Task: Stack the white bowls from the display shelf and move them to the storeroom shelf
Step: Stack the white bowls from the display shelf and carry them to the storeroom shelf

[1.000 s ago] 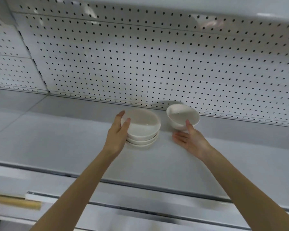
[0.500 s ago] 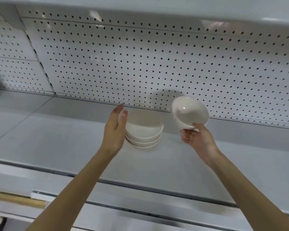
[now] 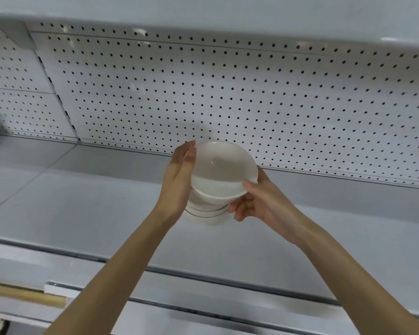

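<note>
— Few bowls left to gather, judging by what shows. Just one glossy white round ceramic bowl [image 3: 221, 170] off the pile, tilted, pinched at its near rim by the right hand [image 3: 259, 204]: thumb over the lip, fingers curled underneath.

— And directly below that hand?

— Low stack of matching white bowls [image 3: 206, 213], resting on the pale grey display shelf [image 3: 82, 209]. Touching the tilted one or nearly so; cannot tell whether properly seated.

— Left hand [image 3: 177, 184]?

— Spread flat, fingers straight, pressed against the left side of the tilted bowl and the stack. Steadying, not gripping.

— Anything else near the hands?

— No further bowl in sight to either side. Behind both, only the white perforated back panel [image 3: 228, 93].

— How far along, then?

— Stacking judged close to finished: wants only lowering and levelling of that last bowl. Second half not yet begun: lifting the whole pile and carrying it off to the storeroom shelf, nowhere in view.
</note>
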